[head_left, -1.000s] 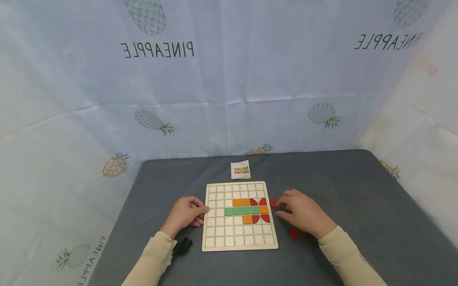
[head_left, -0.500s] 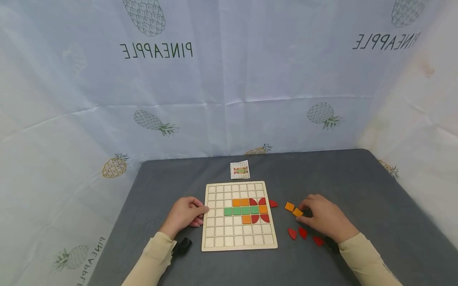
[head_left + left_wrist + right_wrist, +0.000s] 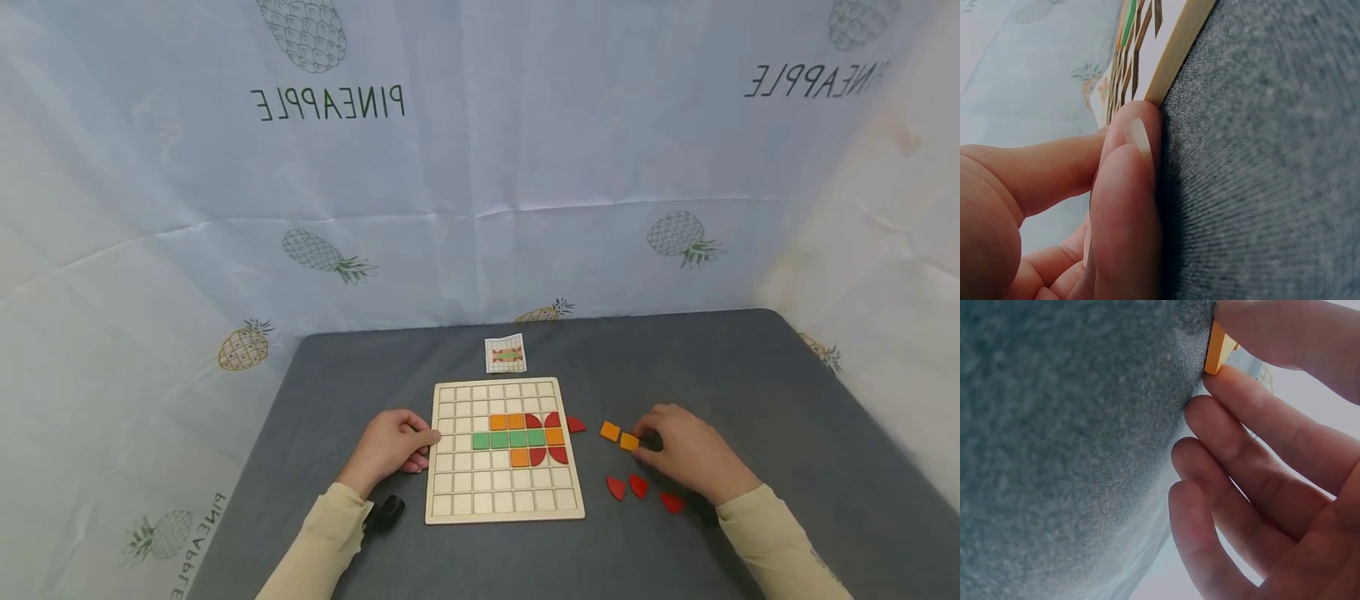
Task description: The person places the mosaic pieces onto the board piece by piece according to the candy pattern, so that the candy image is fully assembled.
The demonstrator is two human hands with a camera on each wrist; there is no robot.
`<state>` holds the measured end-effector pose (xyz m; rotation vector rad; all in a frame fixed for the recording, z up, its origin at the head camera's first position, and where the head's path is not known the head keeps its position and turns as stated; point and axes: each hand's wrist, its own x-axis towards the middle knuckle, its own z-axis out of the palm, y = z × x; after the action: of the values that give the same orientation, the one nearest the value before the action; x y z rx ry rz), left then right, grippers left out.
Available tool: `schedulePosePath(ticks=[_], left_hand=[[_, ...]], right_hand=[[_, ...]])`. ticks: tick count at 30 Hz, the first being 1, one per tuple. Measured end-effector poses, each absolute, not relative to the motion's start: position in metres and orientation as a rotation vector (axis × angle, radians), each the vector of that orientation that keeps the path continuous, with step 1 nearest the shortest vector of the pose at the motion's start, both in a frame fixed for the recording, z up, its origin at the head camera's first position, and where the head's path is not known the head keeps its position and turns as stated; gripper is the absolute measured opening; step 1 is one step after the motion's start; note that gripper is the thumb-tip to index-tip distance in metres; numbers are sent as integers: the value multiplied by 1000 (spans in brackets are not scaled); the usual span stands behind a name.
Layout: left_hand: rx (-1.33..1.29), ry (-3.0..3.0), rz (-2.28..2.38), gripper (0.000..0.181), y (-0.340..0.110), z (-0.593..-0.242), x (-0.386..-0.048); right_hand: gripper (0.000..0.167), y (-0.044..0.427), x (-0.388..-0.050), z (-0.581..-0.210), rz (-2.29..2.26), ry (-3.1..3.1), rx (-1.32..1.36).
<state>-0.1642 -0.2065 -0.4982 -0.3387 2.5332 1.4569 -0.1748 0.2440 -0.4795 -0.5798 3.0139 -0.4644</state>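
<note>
A wooden grid board (image 3: 504, 506) lies on the table, with green squares, orange squares and red quarter-circle tiles in its middle and right cells. At its left edge my left hand (image 3: 388, 447) holds the rim, thumb on top; the wrist view shows the fingers (image 3: 1124, 212) close against the board's side (image 3: 1182, 53). To the right of the board, my right hand (image 3: 692, 451) pinches an orange square tile (image 3: 629, 442) between thumb and index finger, the tile (image 3: 1215, 350) still at table level. Another orange square (image 3: 610, 431) lies beside it.
Loose red quarter-circle tiles lie near the right hand: one (image 3: 576, 425) by the board's right edge, others (image 3: 616, 487) nearer the front. A small pattern card (image 3: 506, 354) lies beyond the board. The grey table (image 3: 697, 358) meets a pineapple-print cloth (image 3: 480, 275) at the back.
My right hand has moved right, away from the board's edge to the orange squares, uncovering the loose tiles. The left hand has stayed at the board.
</note>
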Motion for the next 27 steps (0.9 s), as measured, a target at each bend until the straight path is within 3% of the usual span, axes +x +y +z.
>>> schedulePosePath(ticks=[12,27], left_hand=[[-347,2545,1452,23,-207,-499,-162],[-311,2531,1486,24,-208,-501,-163]], right_hand=[[17,232,-178,-469,-450,3036,-629],[15,119,-180,-462,-560,2964,-933]])
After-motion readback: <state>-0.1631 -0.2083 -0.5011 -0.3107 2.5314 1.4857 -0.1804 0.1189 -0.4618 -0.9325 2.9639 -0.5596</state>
